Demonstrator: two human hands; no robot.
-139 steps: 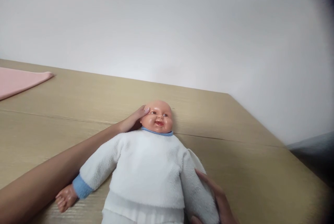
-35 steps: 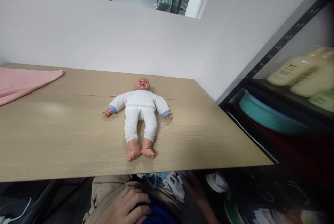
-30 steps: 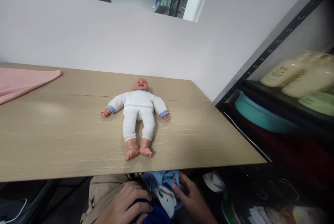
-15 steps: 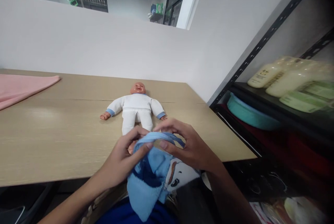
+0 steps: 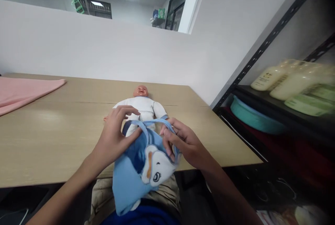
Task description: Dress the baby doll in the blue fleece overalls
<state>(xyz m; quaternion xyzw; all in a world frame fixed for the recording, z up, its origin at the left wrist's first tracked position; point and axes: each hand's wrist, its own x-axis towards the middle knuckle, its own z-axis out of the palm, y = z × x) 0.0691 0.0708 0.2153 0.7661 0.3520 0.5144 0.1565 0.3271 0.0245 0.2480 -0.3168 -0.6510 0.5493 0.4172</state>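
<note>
A light blue cloth bib with a white animal face, an orange beak and narrow blue edging hangs folded in front of me, over the table's near edge. My right hand is closed on its edging at the right, the fingers curled through the neck loop. At the left of the loop is my left hand, its fingers spread apart and the thumb resting against the cloth. Behind the bib a baby doll in a white suit lies face up on the table, its legs mostly hidden by the bib and my left hand.
The wooden table runs against a white wall with a window. A pink cloth lies at the left. On the right, a black rack holds cream bottles, green packs and a teal basin.
My left hand has spread its fingers and moved up and left, over the doll's body. The bib has swung left and turned, showing more of the animal face. My right hand stays on the edging.
</note>
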